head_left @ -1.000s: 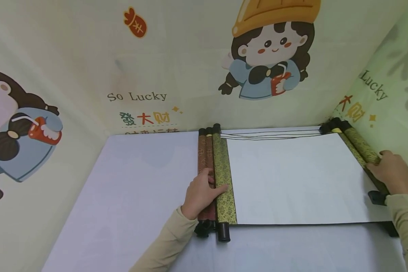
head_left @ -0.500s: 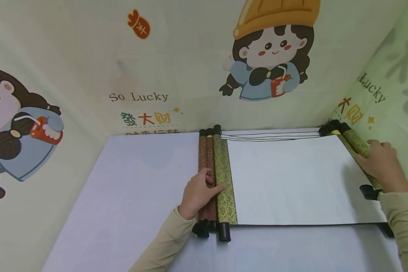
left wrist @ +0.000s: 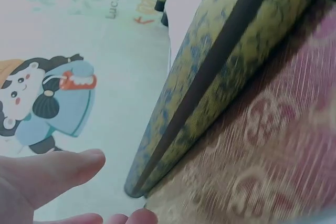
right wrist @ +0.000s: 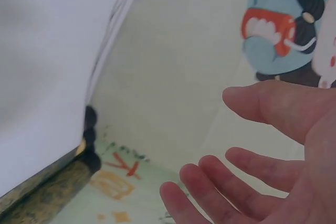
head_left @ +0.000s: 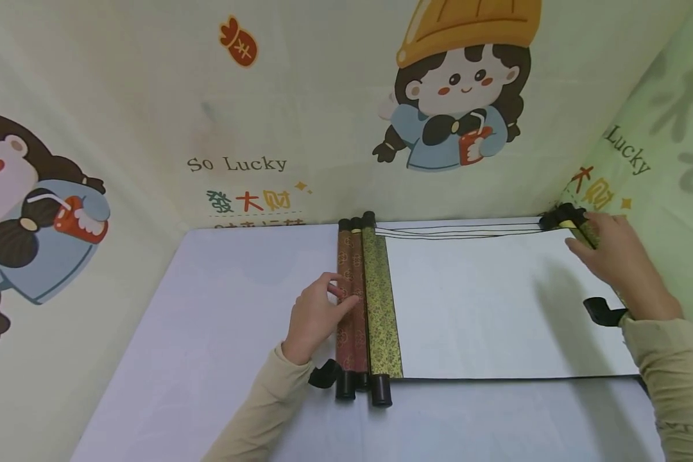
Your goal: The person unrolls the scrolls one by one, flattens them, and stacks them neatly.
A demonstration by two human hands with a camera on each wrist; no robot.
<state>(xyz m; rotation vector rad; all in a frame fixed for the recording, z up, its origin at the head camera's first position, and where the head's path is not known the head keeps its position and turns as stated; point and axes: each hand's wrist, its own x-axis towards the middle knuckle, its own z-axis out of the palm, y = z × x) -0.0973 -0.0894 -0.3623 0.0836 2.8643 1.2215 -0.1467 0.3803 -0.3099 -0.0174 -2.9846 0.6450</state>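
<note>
A scroll lies unrolled on the table, its white paper (head_left: pixel 496 301) between a green-and-gold patterned rolled end (head_left: pixel 384 321) at the left and a green rolled end (head_left: pixel 582 232) at the right. Dark red patterned scrolls (head_left: pixel 344 353) with black knobs lie against the left end. Over the red scrolls hovers my left hand (head_left: pixel 312 321), thumb and fingers spread apart around nothing. My right hand (head_left: pixel 629 266) is raised near the right rolled end and covers part of it in the head view. The right wrist view shows loose, parted fingers (right wrist: pixel 197 179) with nothing in them.
White cloth covers the table (head_left: pixel 225 321). A printed fabric wall (head_left: pixel 323 115) rises along the back, with more at both sides. Thin dark cords (head_left: pixel 462 229) run along the paper's far edge. A black wrist mount (head_left: pixel 605 312) sits at the right cuff.
My right hand has come off the right rolled end, moving left and away from me. My left hand has drawn back leftward from the green end and lifted.
</note>
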